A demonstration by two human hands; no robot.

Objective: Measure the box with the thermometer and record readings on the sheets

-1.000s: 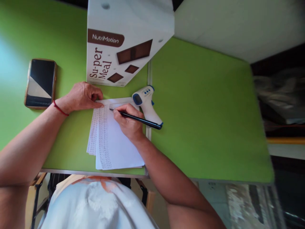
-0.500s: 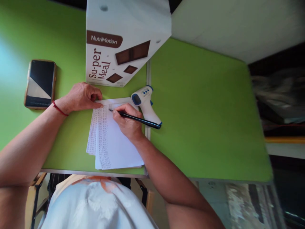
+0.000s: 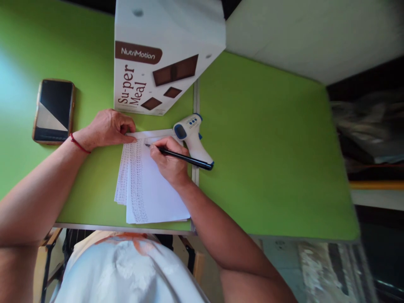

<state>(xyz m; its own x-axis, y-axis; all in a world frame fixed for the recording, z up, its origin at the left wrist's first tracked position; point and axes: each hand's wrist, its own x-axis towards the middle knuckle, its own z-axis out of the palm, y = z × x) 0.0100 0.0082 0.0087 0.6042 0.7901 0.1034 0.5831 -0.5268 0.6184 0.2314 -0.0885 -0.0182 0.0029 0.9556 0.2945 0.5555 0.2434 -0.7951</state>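
Observation:
My right hand [image 3: 171, 162] grips a black pen [image 3: 189, 159], its tip on the top sheet of paper [image 3: 164, 193] near the upper edge. Columns of small handwriting run down the left side of that sheet. More written sheets [image 3: 121, 185] stick out from under it, fanned to the left. At the stack's upper left corner rests my left hand [image 3: 110, 127], fingers curled and thumb pressing on the paper. Just beyond my right hand lies a white and blue infrared thermometer [image 3: 194, 139], touching or nearly touching the paper's upper right corner.
A white NutriMotion box [image 3: 170, 46] stands behind the papers. To the left, a phone [image 3: 53, 111] in a brown case lies on the green table [image 3: 274, 155]. A metal-edged seam [image 3: 196, 101] divides the tabletop. Clutter on a shelf [image 3: 369, 126] shows at the right.
The pen tip and my right hand have shifted very slightly to the right. My left hand has stayed in place on the paper.

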